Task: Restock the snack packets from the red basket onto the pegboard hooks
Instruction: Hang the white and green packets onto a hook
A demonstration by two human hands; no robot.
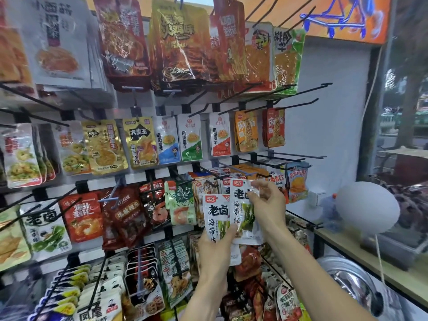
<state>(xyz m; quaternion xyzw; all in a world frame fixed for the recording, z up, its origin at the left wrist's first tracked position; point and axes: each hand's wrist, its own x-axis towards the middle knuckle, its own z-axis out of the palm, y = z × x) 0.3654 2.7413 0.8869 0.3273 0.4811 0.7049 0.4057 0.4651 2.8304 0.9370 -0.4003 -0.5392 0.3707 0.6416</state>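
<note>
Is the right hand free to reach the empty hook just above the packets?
Probably yes: the right hand pinches a white packet just below the hook, nothing between them.

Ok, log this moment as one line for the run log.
stage: hanging | left hand: holds lower white kelp packet | right hand: pinches top of upper white kelp packet | at: pegboard hook | red basket: unseen
</note>
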